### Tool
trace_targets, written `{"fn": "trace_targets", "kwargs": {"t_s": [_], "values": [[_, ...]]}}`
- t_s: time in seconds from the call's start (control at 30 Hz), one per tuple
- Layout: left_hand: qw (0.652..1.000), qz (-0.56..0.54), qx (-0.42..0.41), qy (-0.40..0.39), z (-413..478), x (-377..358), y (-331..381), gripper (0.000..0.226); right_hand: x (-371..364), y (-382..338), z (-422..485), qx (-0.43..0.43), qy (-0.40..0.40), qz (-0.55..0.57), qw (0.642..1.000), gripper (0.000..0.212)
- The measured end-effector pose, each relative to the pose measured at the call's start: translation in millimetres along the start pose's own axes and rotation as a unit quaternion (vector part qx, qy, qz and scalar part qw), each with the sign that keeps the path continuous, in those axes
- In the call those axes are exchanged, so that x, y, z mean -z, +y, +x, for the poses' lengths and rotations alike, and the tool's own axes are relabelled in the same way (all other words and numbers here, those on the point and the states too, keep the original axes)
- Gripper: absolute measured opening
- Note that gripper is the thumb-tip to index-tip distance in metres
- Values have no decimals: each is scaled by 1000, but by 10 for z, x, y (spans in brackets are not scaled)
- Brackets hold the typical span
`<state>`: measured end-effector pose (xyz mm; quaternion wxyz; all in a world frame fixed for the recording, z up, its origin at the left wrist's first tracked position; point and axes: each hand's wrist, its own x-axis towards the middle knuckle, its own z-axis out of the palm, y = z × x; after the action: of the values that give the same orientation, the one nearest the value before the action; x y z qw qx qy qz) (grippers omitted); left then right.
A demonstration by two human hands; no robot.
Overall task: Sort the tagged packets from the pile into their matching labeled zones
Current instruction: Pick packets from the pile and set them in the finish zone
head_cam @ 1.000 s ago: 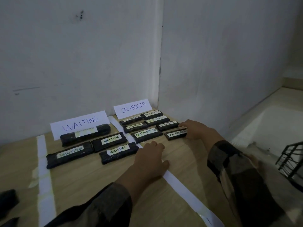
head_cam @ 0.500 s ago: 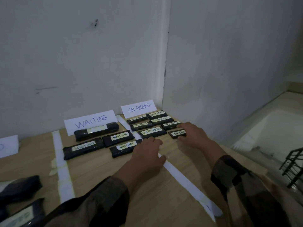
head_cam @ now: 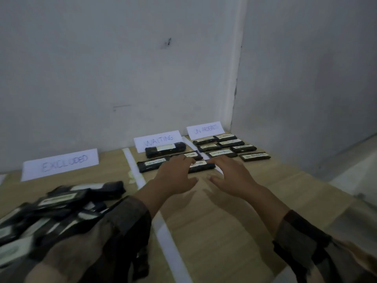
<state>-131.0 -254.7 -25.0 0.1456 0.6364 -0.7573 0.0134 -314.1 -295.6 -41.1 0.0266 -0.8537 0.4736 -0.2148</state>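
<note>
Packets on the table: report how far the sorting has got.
Done: four packets lie by the WAITING sign and seven by the ON PROGRESS sign. In hand: nothing; the left hand and right hand are open and empty above the table. Left: the pile is still unsorted, and no packet lies right by the EXCLUDED sign.

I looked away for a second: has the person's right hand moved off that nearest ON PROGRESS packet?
Yes. The right hand has pulled back toward the person and left; the front-right ON PROGRESS packet it touched now lies clear of it, and the fingertips sit by the white tape strip.
</note>
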Motion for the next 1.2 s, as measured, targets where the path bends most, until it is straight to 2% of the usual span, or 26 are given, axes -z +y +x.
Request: {"fn": "trace_targets", "kwargs": {"t_s": [0.3,0.6,0.77,0.93,1.2], "values": [[997,66,50,-10,-760,471,-738,59,-165,-1015,-229,87,-36,58,994,50],[990,43,132,-16,-1527,805,-1420,53,-382,-1840,-173,153,-86,63,983,50],[987,39,156,-32,-1862,881,-1684,45,-512,-2140,-163,171,-108,73,977,49],[985,-17,169,-32,-2137,959,-1884,37,-598,-2372,-189,199,-135,79,968,45],[974,-22,226,-19,-2551,1059,-2138,47,-673,-2698,-196,223,-134,99,961,38]]}}
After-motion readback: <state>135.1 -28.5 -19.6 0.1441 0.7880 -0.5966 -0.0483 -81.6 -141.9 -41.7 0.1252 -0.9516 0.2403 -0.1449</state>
